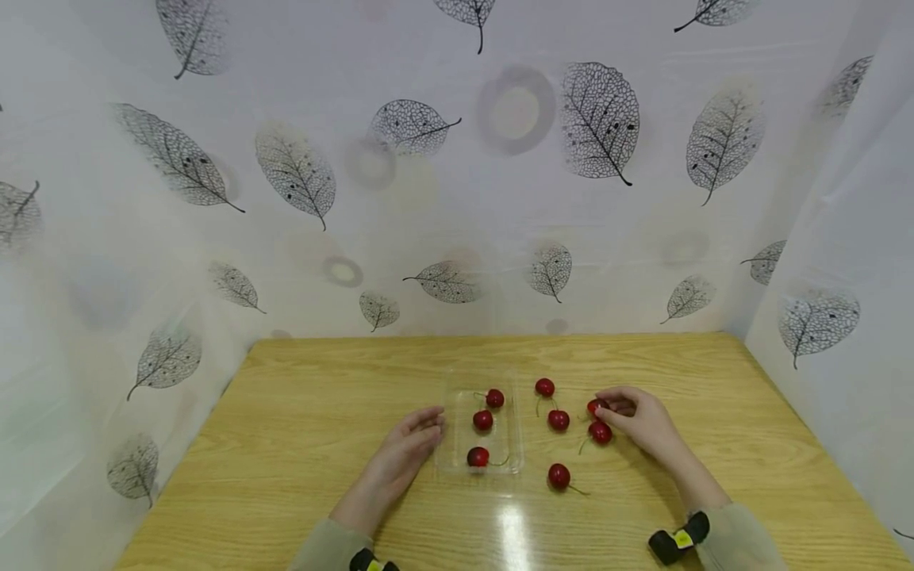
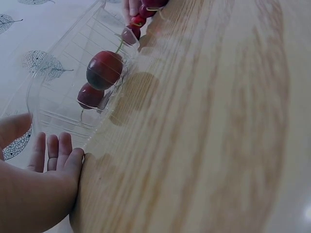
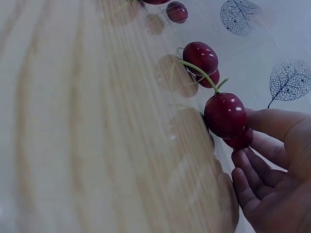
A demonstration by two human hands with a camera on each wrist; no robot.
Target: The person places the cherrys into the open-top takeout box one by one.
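Note:
A clear plastic box (image 1: 516, 428) stands on the table with three red cherries in it, one of them a dark-sided cherry (image 1: 478, 457) near its front. My left hand (image 1: 405, 454) is at the box's left side, fingers loosely extended; whether they touch the wall I cannot tell. Thumb and fingers of my right hand (image 1: 646, 426) pinch a cherry (image 1: 593, 406) at the right of the box. Just in front of it lies another cherry (image 1: 601, 432), which in the right wrist view partly hides the pinched cherry (image 3: 241, 140).
Between the box and my right hand lie a far cherry (image 1: 545, 387) and a middle cherry (image 1: 558, 420). Nearer me is a stemmed cherry (image 1: 559, 476). The wooden table (image 1: 321, 396) meets a white leaf-printed sheet (image 1: 457, 214) at the back and sides.

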